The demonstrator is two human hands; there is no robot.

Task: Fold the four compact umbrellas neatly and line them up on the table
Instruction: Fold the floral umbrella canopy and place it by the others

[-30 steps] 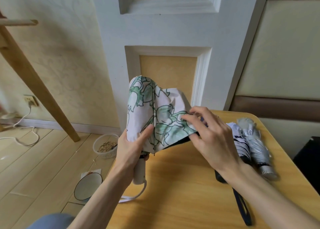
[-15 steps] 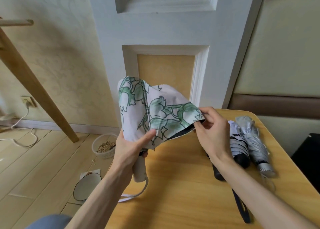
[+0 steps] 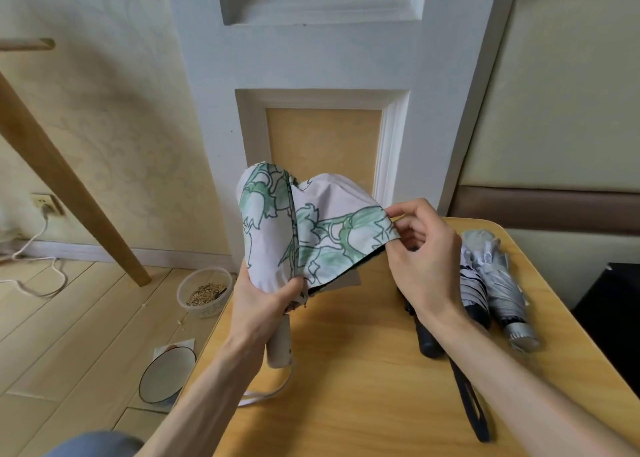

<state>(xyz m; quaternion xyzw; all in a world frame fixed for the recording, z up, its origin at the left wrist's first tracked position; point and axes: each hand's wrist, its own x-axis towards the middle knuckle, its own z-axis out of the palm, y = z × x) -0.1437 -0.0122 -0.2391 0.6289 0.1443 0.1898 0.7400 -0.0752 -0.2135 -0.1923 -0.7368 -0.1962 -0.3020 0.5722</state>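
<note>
My left hand (image 3: 265,300) grips low, my right hand (image 3: 427,259) pinches higher.
My left forearm rises from the lower left, wrist bent up, fingers curled round the gathered floral umbrella (image 3: 311,238) with the thumb pressed across its front. My right forearm comes in from the lower right; the back of that hand faces me, thumb and forefinger pinching the cloth's edge, the other fingers curled.

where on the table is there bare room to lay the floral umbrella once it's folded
Bare wood runs down the middle of the table, between the floral umbrella gripped by the left hand and the striped umbrella. The right side is crowded: the striped umbrella and silver umbrella lie side by side, a black strap trailing toward the near edge.
</note>
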